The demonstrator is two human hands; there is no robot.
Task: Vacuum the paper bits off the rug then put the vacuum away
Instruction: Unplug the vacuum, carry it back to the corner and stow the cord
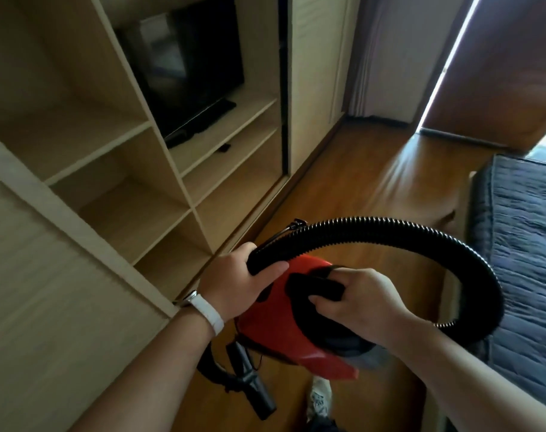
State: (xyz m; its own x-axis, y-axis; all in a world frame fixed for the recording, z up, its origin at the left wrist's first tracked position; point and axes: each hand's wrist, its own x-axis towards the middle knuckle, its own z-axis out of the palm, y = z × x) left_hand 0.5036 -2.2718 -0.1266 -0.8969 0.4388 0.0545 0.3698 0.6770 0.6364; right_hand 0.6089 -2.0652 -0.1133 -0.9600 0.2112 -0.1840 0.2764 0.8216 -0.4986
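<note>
A red handheld vacuum hangs in the air in front of me, over the wooden floor. My right hand grips its black carry handle. My left hand, with a white watch band on the wrist, is closed around the black ribbed hose near where it meets the body. The hose loops to the right and back under my right arm. A black nozzle attachment dangles below the vacuum. No rug or paper bits are in view.
A pale wooden shelving unit with open compartments stands to the left, holding a black TV. A bed with a dark quilt is at the right. Wooden floor runs between them. My shoe shows below.
</note>
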